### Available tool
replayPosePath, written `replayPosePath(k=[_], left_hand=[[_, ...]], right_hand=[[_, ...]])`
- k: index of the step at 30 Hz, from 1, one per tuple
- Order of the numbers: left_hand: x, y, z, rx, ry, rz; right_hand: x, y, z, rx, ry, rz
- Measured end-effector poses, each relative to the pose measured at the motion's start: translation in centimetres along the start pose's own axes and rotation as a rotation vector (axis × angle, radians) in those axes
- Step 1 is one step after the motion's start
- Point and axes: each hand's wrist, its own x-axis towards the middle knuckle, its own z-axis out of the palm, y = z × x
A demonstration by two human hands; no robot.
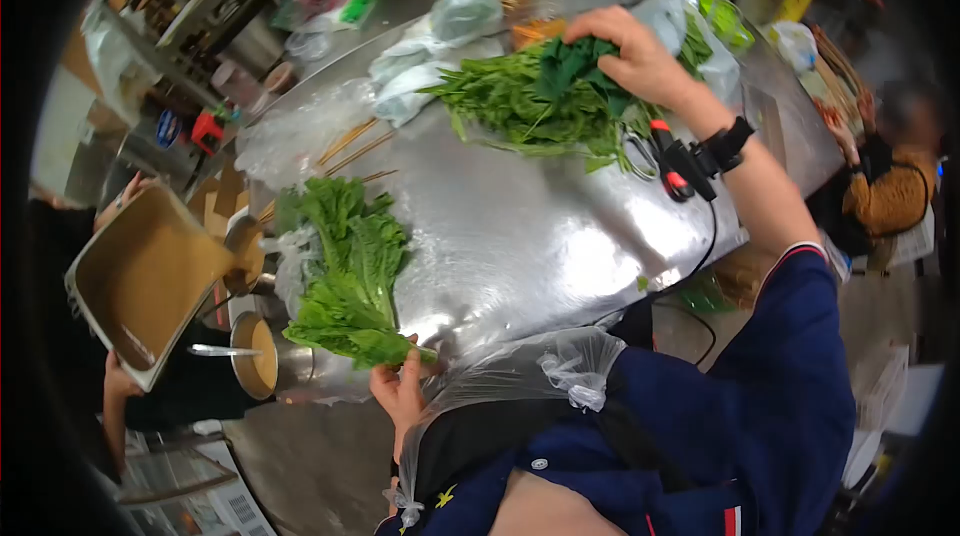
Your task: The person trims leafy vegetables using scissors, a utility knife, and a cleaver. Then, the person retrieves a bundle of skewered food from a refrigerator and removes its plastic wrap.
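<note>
My left hand [399, 391], at the table's near left edge, has its fingers closed around the stem end of a bunch of leafy green lettuce [350, 271]. The lettuce lies on the metal table, its leaves pointing away from me. Over at the far side, my right hand [640, 56] is closed on a bunch of dark green leaves [575, 71]. Under and beside those leaves spreads a pile of lighter, narrow-leaved greens [500, 101]. A black and red device [685, 164] sits on my right wrist, with a cable hanging from it.
The metal table [500, 236] bears wooden skewers [350, 144], clear plastic film [285, 141] and a knotted plastic bag [465, 11]. At left, another person's hands tip a brown-coated tray [150, 271] near a pot of brown liquid [255, 354]. A person [900, 176] is at right.
</note>
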Motion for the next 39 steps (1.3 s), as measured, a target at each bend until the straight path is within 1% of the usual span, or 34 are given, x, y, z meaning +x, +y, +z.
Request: replayPosePath(k=[2,3,4,7,9,11,12,13,14,15,16,17,19,20,21,23,24,25,27,29,31,33,35,37,38,39], left_hand=[[0.4,0.7,1.2,-0.032,0.042,-0.031],[0.7,0.7,1.6,-0.033,0.021,-0.037],[0.9,0.7,1.9,-0.013,-0.001,-0.039],[1.4,0.9,3.2,-0.002,-0.053,-0.049],[1.7,0.7,3.4,-0.01,-0.071,-0.056],[2.0,-0.3,3.1,0.017,-0.141,-0.069],[2.3,-0.7,3.1,0.012,-0.178,-0.071],[2.5,-0.6,3.2,0.012,-0.168,-0.062],[2.8,-0.4,3.5,0.042,-0.208,-0.06],[3.0,-0.3,3.8,0.073,-0.242,-0.057],[3.2,-0.6,3.6,0.105,-0.303,-0.079],[3.3,-0.7,3.6,0.112,-0.293,-0.074],[4.0,-0.8,4.8,-0.028,-0.381,-0.172],[4.1,0.1,6.0,-0.088,-0.359,-0.223],[4.7,0.0,6.6,-0.091,-0.341,-0.211],[5.9,-0.3,7.5,0.085,-0.459,-0.304],[6.1,0.0,8.4,0.103,-0.45,-0.301],[6.5,-0.1,8.8,0.101,-0.438,-0.296],[7.4,-1.7,9.3,0.116,-0.443,-0.384],[8.1,-3.7,9.7,0.091,-0.398,-0.376],[8.4,-2.3,10.5,0.088,-0.372,-0.392],[8.4,-1.8,10.9,0.274,-0.396,-0.359],[8.5,-1.6,11.1,0.265,-0.365,-0.366],[8.2,-1.5,11.1,0.266,-0.338,-0.383],[8.4,-1.2,11.2,0.279,-0.346,-0.39],[8.6,-1.1,11.0,0.294,-0.359,-0.392]], right_hand=[[-0.5,-2.8,-3.5,-0.008,-0.026,-0.077],[-1.5,-4.3,-4.7,-0.02,-0.025,-0.058],[-2.7,-5.7,-5.6,-0.037,-0.081,-0.096],[-8.2,-9.8,-5.2,-0.106,-0.21,-0.195],[-13.0,-12.1,-3.6,-0.023,-0.42,-0.149],[-18.0,-12.2,-0.1,0.034,-0.608,-0.073],[-19.7,-11.4,1.4,0.033,-0.605,-0.085],[-21.1,-10.5,2.7,0.042,-0.597,0.008],[-21.4,-9.2,3.8,0.049,-0.591,0.092],[-20.6,-7.7,4.7,0.049,-0.591,0.064],[-19.7,-6.5,5.6,0.022,-0.575,0.08],[-18.8,-5.5,6.5,-0.003,-0.555,0.104],[-16.2,-2.1,8.5,-0.048,-0.479,0.084],[-14.7,-0.2,9.6,-0.07,-0.429,0.12],[-13.3,1.4,10.5,-0.09,-0.38,0.155],[-10.9,3.9,11.7,-0.118,-0.348,0.219],[-9.8,3.7,11.3,-0.136,-0.294,0.257],[-9.1,3.3,10.5,-0.133,-0.294,0.244],[-7.8,2.2,8.3,0.02,0.061,0.355],[-7.9,1.3,5.9,0.145,0.127,0.381],[-8.3,-0.4,2.6,0.283,0.179,0.46],[-9.1,-1.2,-1.2,0.309,0.225,0.537],[-10.5,-0.5,-4.5,0.208,0.3,0.545],[-11.6,0.0,-6.8,-0.196,0.248,0.445],[-12.7,0.7,-6.9,-0.178,0.229,0.435],[-13.9,1.6,-6.8,-0.338,0.217,0.428]])
